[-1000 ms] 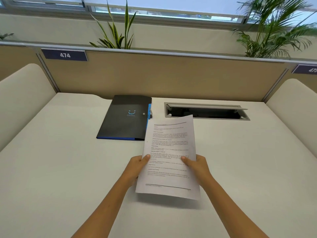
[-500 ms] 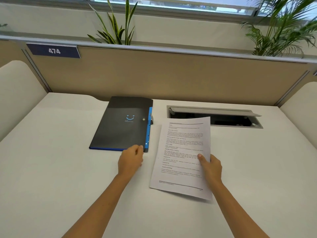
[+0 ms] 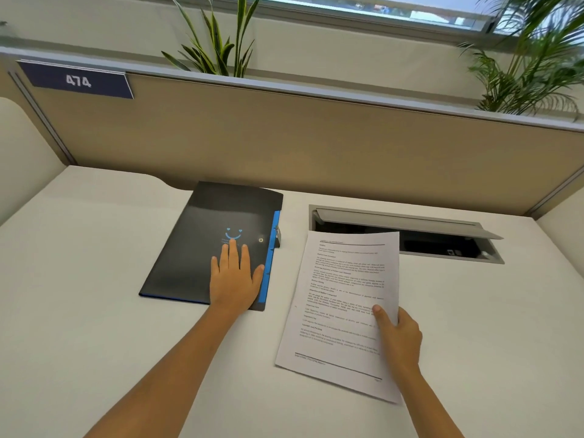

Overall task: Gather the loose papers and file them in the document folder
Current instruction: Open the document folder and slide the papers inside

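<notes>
Papers (image 3: 344, 298), printed with text, sit right of centre, pinched at their right edge by the right hand (image 3: 399, 338). The left hand (image 3: 235, 279) lies flat, fingers spread, on the closed black document folder (image 3: 202, 248) at centre-left.

The document folder (image 3: 202, 248) presented a dark plastic cover, smooth with a soft sheen, and a brighter blue plastic strip along its right edge; a small metallic snap button (image 3: 260, 239) sat near that strip. The papers (image 3: 341, 308) were plain white matt paper carrying black print. The desk (image 3: 79, 279) showed a smooth, matt off-white surface. The cable hatch (image 3: 410, 221) appeared as grey metal with a dull, brushed-looking finish. The partition (image 3: 316, 147) looked like a matt tan panel, capped by a grey rail of metal appearance.
</notes>
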Demonstrator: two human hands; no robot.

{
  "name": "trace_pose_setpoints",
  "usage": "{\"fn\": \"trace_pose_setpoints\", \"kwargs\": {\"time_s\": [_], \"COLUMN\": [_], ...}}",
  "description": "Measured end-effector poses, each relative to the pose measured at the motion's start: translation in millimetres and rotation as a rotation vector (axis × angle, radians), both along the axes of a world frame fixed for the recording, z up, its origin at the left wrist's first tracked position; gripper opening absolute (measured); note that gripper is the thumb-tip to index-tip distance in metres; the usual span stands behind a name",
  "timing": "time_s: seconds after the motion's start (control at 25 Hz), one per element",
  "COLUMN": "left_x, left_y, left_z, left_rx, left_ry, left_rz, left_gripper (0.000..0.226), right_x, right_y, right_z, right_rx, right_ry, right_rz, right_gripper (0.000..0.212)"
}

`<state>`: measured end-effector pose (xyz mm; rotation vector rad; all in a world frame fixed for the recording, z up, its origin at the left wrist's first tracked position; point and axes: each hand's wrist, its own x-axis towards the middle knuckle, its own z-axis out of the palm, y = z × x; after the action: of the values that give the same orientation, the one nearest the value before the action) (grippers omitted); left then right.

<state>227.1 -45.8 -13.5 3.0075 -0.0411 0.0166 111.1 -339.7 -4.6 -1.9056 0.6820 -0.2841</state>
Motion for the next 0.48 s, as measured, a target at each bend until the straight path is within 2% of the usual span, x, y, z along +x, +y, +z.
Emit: {"fn": "trace_pose_setpoints", "kwargs": {"time_s": [0.16,0.32,0.48], "left_x": [-23,-57,-101], "left_y": [3,12,22], "left_z": [-3,-3,-4], "left_rx": [0.032,0.024,0.008], "left_ry": [-0.012,0.023,0.034], "left_rz": [-0.058,-0.157,-0.262], "left_gripper": [0.071,0.085,0.077], "right_x": [-9,-30,-58], "right_y": [2,5,10], "right_z": [4,7,7], "right_rx": [0.043,0.120,0.140], "right_ry": [-0.017,-0.042,-0.053], "right_rz": [-0.002,-0.041,-0.048], "right_gripper": [0.019,0.019,0.024]}}
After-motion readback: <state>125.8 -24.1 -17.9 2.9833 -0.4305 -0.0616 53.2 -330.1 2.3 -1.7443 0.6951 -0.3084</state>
